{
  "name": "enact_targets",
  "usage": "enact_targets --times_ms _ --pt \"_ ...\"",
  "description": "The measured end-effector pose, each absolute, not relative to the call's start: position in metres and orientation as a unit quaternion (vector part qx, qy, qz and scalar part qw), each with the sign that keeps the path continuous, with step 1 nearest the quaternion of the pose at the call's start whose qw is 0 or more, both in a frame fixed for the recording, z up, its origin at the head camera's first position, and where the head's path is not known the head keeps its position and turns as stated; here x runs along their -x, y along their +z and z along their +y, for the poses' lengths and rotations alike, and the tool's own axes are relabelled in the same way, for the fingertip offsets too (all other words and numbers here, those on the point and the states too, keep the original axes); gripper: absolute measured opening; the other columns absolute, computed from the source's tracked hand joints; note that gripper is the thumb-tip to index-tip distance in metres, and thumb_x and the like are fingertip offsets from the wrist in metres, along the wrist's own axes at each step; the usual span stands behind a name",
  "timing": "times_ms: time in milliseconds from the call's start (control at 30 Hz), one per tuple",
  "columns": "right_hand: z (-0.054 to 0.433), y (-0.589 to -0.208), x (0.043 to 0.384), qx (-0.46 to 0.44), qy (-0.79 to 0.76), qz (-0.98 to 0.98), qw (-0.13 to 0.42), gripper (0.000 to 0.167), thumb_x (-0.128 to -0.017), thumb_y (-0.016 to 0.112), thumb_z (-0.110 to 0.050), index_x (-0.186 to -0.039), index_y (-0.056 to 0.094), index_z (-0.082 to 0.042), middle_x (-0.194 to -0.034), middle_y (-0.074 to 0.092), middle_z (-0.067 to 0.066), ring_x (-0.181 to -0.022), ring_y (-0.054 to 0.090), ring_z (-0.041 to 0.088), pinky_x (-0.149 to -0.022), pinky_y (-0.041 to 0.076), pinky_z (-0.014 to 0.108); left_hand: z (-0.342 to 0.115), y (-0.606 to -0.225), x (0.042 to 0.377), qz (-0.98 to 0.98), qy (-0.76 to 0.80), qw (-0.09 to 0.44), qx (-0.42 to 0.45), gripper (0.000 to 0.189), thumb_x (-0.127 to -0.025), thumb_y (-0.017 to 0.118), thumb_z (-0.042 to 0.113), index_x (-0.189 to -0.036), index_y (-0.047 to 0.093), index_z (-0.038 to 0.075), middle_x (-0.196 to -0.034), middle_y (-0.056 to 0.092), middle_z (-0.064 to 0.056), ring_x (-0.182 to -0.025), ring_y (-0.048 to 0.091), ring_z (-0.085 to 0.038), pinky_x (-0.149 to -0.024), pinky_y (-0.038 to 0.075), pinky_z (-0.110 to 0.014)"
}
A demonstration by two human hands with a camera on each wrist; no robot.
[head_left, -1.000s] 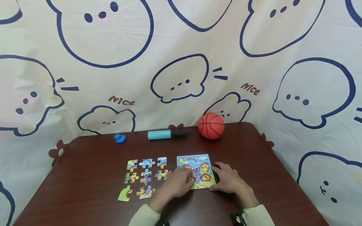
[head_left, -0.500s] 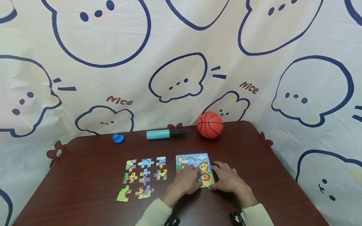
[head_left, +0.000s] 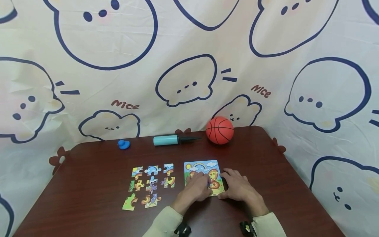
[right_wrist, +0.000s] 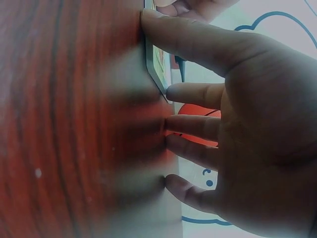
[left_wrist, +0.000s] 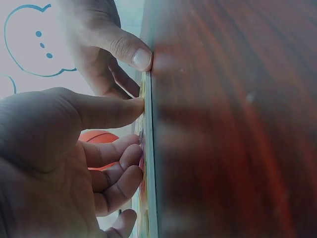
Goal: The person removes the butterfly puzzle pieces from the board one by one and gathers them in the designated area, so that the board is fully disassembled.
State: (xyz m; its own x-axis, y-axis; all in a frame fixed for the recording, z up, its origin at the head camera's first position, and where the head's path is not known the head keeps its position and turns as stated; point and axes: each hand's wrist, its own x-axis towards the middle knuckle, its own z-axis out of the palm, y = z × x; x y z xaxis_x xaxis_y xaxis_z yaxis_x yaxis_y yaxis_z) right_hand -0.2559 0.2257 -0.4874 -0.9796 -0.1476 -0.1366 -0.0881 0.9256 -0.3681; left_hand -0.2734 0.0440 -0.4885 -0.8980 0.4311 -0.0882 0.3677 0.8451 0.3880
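Observation:
A square butterfly puzzle board (head_left: 204, 165) lies flat on the table. My left hand (head_left: 196, 188) is over its lower middle; in the left wrist view the thumb and several bent fingertips touch the board's face, and whether a piece is between them is hidden. At the board's right side rests my right hand (head_left: 238, 188), fingers spread. Its thumb touches near the lower right corner and its index finger the right edge, while the other fingertips stand on the table. Left of the board, several loose puzzle pieces (head_left: 152, 185) lie in spaced rows.
Along the back of the dark wooden table (head_left: 88, 184) are a small blue rubber duck (head_left: 124, 144), a turquoise hand pump (head_left: 165, 140) with a black nozzle, and a red ball (head_left: 220, 130) with basketball lines. A patterned cloth (head_left: 142, 85) hangs behind.
My left hand has moved right from the board's lower left side to its lower middle, then stayed there. The right hand, board and loose pieces keep their places.

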Motion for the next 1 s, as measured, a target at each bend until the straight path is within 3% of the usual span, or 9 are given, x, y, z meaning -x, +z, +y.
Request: enact_targets --times_ms 367,733,900,1000 --pt "0.227 -0.489 0.256 0.060 -0.184 0.978 0.077 0.082 -0.061 0.087 -0.050 -0.129 0.059 -0.015 -0.143 0.048 0.009 -0.131 0.042 0.030 -0.097 0.035 0.062 0.047 -0.487 0.273 0.958 0.198 0.089 -0.189 0.027 -0.077 0.078 0.027 -0.093 0.058 0.017 -0.087 0.052 0.002 -0.089 0.049 -0.019 -0.087 0.036 -0.053" --pt "0.226 -0.489 0.257 0.057 -0.175 0.980 0.074 0.082 -0.060 0.087 -0.051 -0.129 0.060 -0.016 -0.143 0.048 0.009 -0.131 0.042 0.030 -0.098 0.036 0.061 0.047 -0.487 0.274 0.944 0.259 0.045 -0.200 0.018 -0.089 0.068 0.030 -0.080 0.053 0.024 -0.075 0.052 0.011 -0.076 0.049 -0.011 -0.070 0.032 -0.038" --pt "0.225 -0.490 0.257 0.061 -0.173 0.980 0.071 0.082 -0.060 0.087 -0.051 -0.128 0.060 -0.015 -0.143 0.048 0.009 -0.130 0.043 0.030 -0.097 0.037 0.061 0.043 -0.485 0.275 0.931 0.292 0.031 -0.217 0.008 -0.091 0.063 0.023 -0.095 0.057 0.022 -0.072 0.055 0.014 -0.070 0.050 -0.005 -0.073 0.034 -0.039" --pt "0.225 -0.490 0.257 0.061 -0.171 0.981 0.071 0.081 -0.061 0.086 -0.051 -0.129 0.060 -0.015 -0.143 0.048 0.009 -0.130 0.043 0.030 -0.096 0.037 0.060 0.037 -0.484 0.276 0.924 0.304 0.019 -0.229 0.018 -0.092 0.060 0.021 -0.110 0.058 0.021 -0.073 0.056 0.015 -0.065 0.050 -0.002 -0.073 0.038 -0.039"
